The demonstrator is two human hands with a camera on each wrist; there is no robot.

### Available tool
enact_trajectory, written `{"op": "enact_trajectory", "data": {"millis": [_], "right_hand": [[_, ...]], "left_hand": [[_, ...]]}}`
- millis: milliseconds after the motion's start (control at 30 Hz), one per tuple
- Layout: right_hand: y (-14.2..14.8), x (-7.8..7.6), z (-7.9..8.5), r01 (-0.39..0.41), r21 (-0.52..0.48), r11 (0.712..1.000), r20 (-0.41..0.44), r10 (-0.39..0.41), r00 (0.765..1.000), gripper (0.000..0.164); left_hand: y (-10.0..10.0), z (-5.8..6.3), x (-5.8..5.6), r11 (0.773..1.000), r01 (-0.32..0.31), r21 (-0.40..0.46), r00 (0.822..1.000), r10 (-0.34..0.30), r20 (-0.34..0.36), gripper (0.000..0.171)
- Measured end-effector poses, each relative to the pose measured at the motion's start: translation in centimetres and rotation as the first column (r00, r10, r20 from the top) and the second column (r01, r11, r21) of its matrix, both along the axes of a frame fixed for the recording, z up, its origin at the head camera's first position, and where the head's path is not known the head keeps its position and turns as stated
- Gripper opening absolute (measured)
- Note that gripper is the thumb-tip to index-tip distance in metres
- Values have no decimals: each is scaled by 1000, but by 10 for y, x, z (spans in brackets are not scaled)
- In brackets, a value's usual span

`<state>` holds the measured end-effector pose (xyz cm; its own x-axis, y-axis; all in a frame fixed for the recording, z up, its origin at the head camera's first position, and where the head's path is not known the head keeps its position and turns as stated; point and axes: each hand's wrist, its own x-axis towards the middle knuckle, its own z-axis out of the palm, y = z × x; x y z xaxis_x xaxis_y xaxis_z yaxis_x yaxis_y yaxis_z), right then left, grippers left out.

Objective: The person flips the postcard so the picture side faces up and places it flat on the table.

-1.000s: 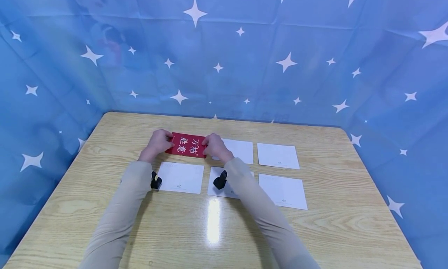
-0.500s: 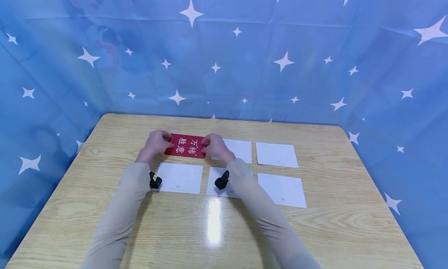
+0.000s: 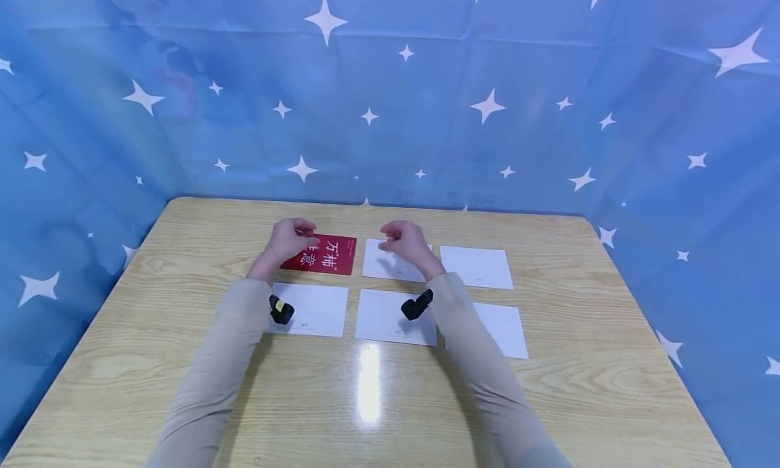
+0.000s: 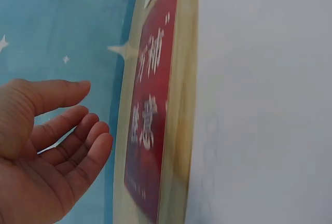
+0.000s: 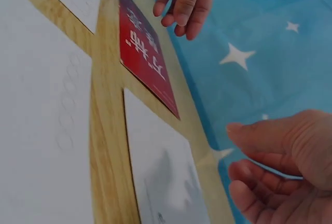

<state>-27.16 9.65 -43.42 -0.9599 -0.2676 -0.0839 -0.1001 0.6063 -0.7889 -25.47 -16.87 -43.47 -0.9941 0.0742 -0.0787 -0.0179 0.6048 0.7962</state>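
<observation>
A red card with white lettering lies flat in the back row, at the left of several white cards. Just above its left part hovers my left hand, fingers loosely curved with nothing between them; in the left wrist view that hand is apart from the red card. My right hand is over the white card at the back middle, thumb and fingers apart and holding nothing. The right wrist view shows its shadow on that white card.
Another white card lies at the back right. The front row has a left white card, a middle one and a right one, partly behind my right forearm. A blue star-patterned curtain hangs behind the wooden table.
Both hands have let go of the red card's two ends and risen. My right hand has moved right, over the white card; my left has shifted slightly right. The red card stays in place.
</observation>
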Motion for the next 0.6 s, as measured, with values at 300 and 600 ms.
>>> {"op": "enact_trajectory", "data": {"millis": [300,600], "right_hand": [[35,1,1,55,-53,997,37,-53,998,40],[57,2,-2,52,-10,999,78,-51,996,47]], "left_hand": [[39,3,-6,994,102,41,995,-102,13,46],[78,-6,-17,978,183,97,978,-191,84,55]]}}
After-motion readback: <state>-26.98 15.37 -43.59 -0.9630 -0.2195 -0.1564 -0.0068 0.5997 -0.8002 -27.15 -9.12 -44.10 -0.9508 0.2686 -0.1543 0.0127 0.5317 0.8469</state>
